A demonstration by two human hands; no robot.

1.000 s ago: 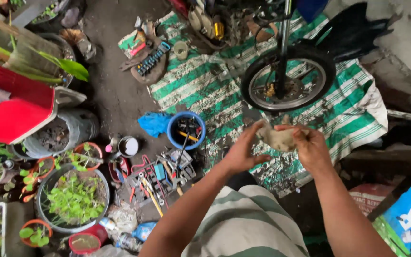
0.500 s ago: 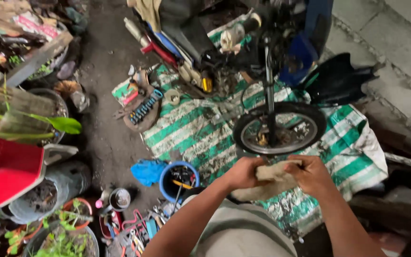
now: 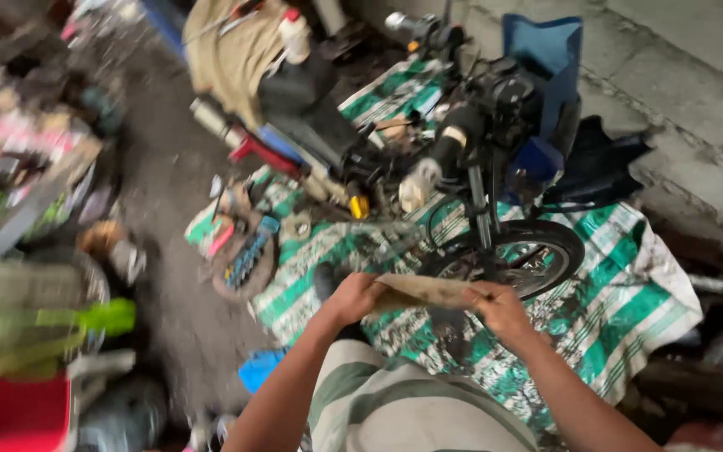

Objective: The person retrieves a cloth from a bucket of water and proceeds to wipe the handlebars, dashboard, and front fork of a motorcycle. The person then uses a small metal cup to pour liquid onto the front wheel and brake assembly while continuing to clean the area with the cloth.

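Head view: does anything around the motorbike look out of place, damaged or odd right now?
Yes. The motorbike looks partly stripped and leans over the green-striped sheet, with parts scattered beside it. Both hands, left and right, grip a dirty cloth stretched between them. The left side of the view is too blurred to judge.

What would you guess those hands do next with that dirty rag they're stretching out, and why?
Probably keep wiping the fingers on it. Both the left hand and the right hand grip the grubby rag pulled taut between them, above the striped mat, short of the motorcycle's front wheel.
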